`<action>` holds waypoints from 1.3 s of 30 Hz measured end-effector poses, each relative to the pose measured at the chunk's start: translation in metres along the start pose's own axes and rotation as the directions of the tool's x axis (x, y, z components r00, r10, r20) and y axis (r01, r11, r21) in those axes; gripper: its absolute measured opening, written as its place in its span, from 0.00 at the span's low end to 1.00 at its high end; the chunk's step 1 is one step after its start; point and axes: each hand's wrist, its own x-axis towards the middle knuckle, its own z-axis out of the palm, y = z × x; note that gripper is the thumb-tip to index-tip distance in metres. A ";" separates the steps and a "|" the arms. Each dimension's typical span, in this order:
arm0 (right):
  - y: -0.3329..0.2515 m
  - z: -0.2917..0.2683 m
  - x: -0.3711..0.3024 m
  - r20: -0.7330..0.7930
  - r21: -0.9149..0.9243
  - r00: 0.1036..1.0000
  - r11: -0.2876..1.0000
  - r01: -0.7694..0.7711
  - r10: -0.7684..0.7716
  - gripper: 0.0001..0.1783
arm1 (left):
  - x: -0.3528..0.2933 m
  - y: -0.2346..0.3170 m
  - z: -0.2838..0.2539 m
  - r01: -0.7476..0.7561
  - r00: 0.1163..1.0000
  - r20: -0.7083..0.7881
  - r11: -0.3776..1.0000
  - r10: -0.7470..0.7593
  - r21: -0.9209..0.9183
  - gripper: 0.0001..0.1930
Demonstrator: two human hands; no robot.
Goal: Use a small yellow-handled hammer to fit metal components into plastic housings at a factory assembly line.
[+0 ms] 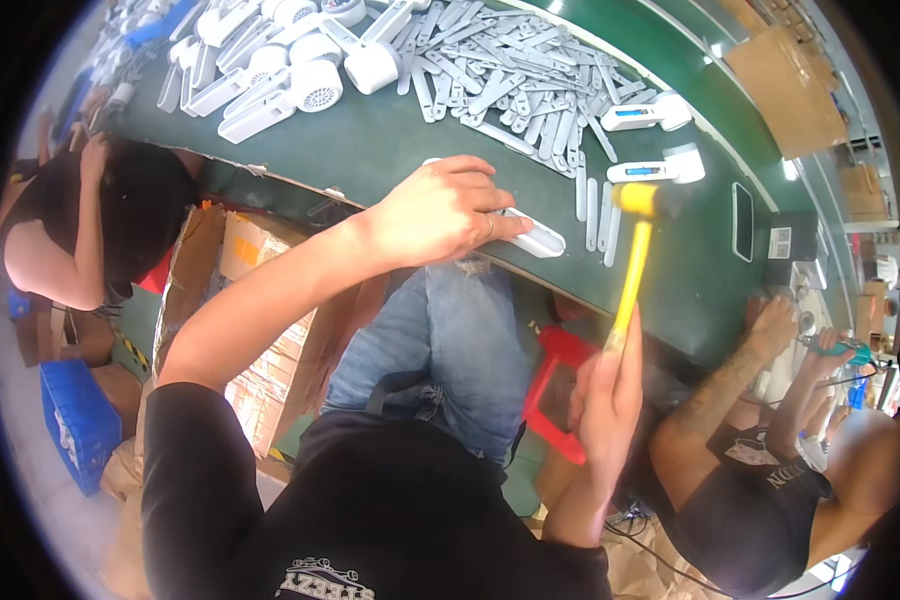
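My left hand point(448, 212) presses down over a white handheld device point(542, 239) lying near the table's front edge. Its long handle end pokes out to the right beneath my fingers; most of the rest is hidden. My right hand point(607, 400) grips a yellow mallet point(634, 270) by its handle. The mallet's head is raised to the right of the device, apart from it and slightly blurred. Beyond the mallet lie two white devices with round heads, a nearer one point(635, 171) and a farther one point(630, 118), blue showing inside their handles.
A heap of grey-white strips point(530, 75) covers the back of the green table point(370, 140). White round-headed devices point(315, 85) are piled back left. A phone-like object point(742, 222) lies at right. Co-workers sit on both sides; a cardboard box point(270, 370) stands left of my legs.
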 end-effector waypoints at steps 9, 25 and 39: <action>0.016 0.012 -0.008 -0.162 -0.359 0.975 0.929 0.088 -0.154 0.30 | 0.005 0.000 0.006 -0.014 0.999 -0.049 1.000 0.013 -0.017 0.15; 0.025 0.064 0.108 -0.233 -0.192 0.934 0.954 0.230 -0.272 0.16 | 0.007 -0.006 0.003 0.000 0.993 -0.114 0.999 -0.006 -0.052 0.12; -0.004 -0.002 -0.025 -0.013 -0.165 1.000 0.986 0.017 -0.020 0.30 | 0.001 -0.006 0.008 -0.009 0.997 -0.079 1.000 0.009 -0.009 0.13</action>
